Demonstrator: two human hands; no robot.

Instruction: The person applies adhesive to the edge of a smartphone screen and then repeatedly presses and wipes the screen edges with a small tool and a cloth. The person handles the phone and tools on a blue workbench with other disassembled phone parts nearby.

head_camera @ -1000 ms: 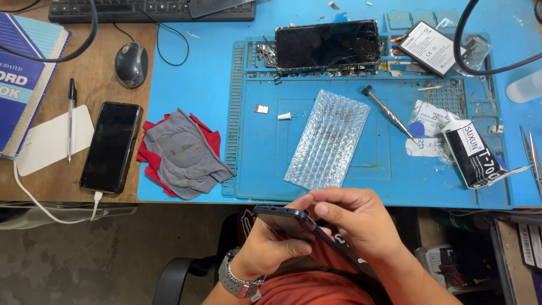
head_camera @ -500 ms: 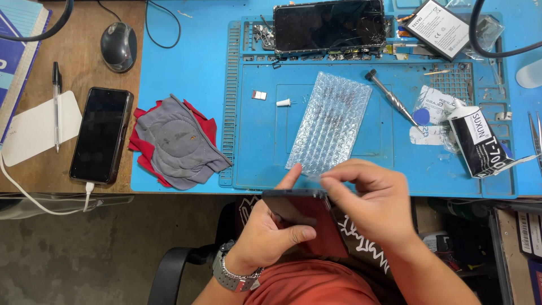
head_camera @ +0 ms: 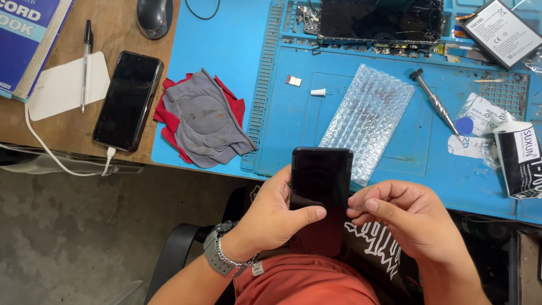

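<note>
Dark phone held over the lap, both hands on it

Left hand (head_camera: 276, 217) grips the phone (head_camera: 319, 189) upright at the table (head_camera: 226, 51) edge, thumb across the screen; right hand (head_camera: 406, 217) pinches its fingers (head_camera: 367, 200) at the phone's right edge, bubble wrap (head_camera: 367, 116) lying just beyond

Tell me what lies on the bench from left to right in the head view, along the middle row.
White card with black pen → black phone on a charging cable → grey and red cloth → clear bubble-wrap sheet → metal screwdriver → black-and-white tube.
</note>
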